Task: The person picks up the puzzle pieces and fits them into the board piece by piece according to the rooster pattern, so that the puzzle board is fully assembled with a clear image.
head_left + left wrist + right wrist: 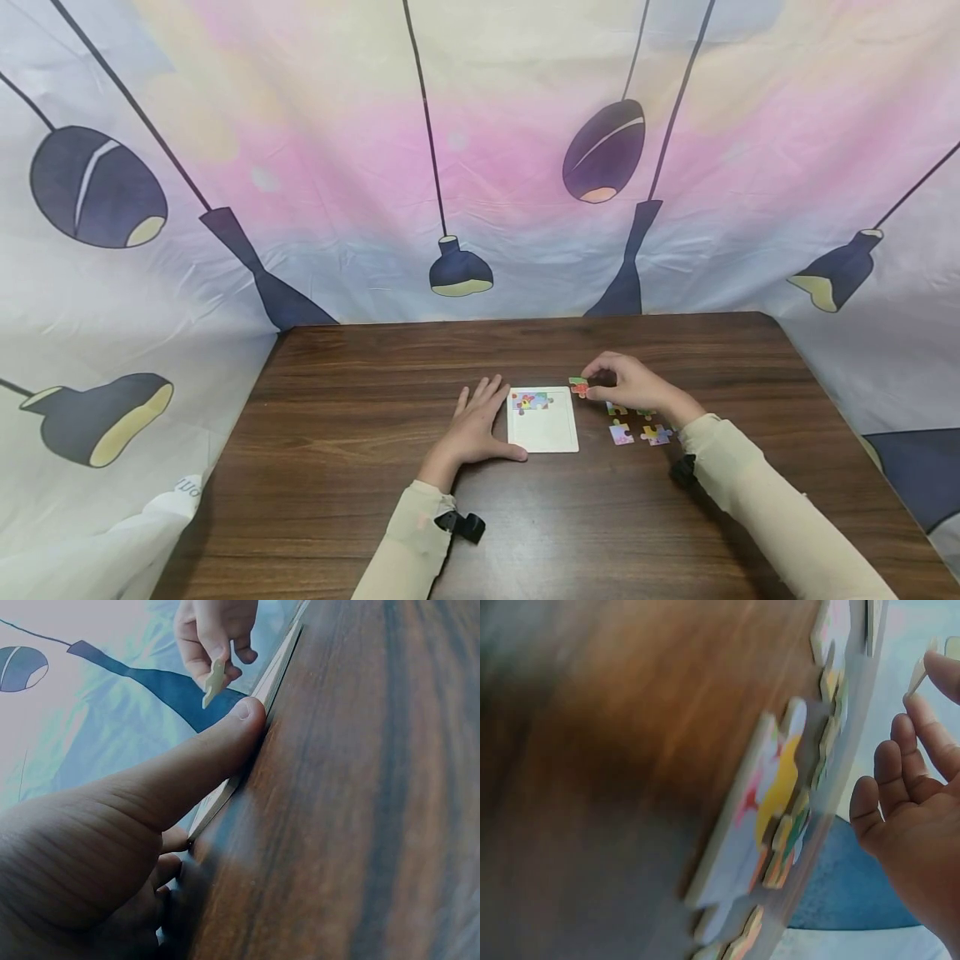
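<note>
A white square puzzle tray lies on the table, with joined colourful pieces in its upper left corner. My left hand rests along the tray's left side, fingers spread and thumb at the near edge; the left wrist view shows the thumb against the rim. Just off the tray's upper right corner, my right hand pinches a red and green jigsaw piece between thumb and fingers. Seen edge-on in the left wrist view, that piece is raised above the tray.
Several loose jigsaw pieces lie on the brown wooden table right of the tray, some partly hidden under my right hand. A printed cloth with lamp pictures hangs behind the table and at its sides.
</note>
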Demonstrator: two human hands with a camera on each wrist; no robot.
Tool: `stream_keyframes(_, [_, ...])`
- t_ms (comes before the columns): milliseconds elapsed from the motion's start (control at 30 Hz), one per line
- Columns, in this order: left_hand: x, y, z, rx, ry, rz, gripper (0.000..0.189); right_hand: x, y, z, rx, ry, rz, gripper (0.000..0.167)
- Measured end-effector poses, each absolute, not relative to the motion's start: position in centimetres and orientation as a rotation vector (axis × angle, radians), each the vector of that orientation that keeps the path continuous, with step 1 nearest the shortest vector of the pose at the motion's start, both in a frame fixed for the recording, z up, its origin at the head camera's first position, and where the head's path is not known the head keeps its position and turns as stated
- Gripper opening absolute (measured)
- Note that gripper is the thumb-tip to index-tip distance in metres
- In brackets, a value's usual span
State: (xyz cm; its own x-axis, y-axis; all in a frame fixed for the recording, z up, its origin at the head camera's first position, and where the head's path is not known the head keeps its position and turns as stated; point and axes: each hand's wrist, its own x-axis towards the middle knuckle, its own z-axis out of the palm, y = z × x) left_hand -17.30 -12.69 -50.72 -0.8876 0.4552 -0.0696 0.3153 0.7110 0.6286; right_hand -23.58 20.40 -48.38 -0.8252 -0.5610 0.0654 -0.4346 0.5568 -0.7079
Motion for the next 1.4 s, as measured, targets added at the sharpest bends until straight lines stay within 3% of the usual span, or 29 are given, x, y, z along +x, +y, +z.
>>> stream_keyframes(1400, [-17.4,-12.7,-50.8,0.620,2.698,0.930,0.121,-23.2,16.4,-48.8,-1.019,2.681,-0.806,0.026])
